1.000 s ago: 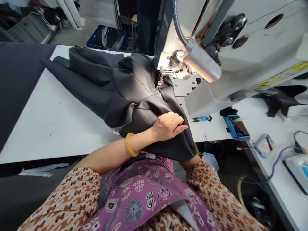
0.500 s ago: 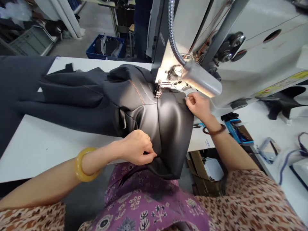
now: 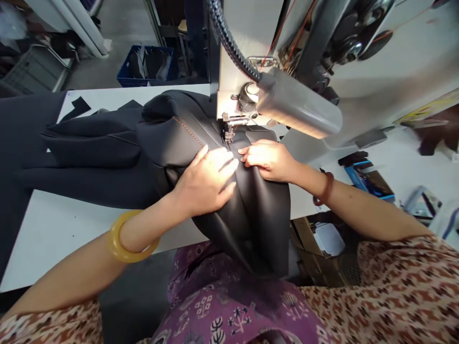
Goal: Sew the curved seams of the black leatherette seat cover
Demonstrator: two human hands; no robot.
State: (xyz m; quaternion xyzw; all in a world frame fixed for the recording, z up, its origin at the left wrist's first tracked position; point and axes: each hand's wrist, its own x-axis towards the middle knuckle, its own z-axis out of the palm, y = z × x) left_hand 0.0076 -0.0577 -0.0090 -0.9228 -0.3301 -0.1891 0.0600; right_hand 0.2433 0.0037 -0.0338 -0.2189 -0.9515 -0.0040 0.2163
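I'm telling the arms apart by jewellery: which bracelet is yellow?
The thick yellow bracelet on the wrist of the left hand, which rests on the dark material; the reddish-brown bracelet, by the right hand, is thinner.

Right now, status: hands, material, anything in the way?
Left hand laid on dark material; right hand on it too, near sewing foot. Material folded, running up to the foot. No loose tool between hands and foot.
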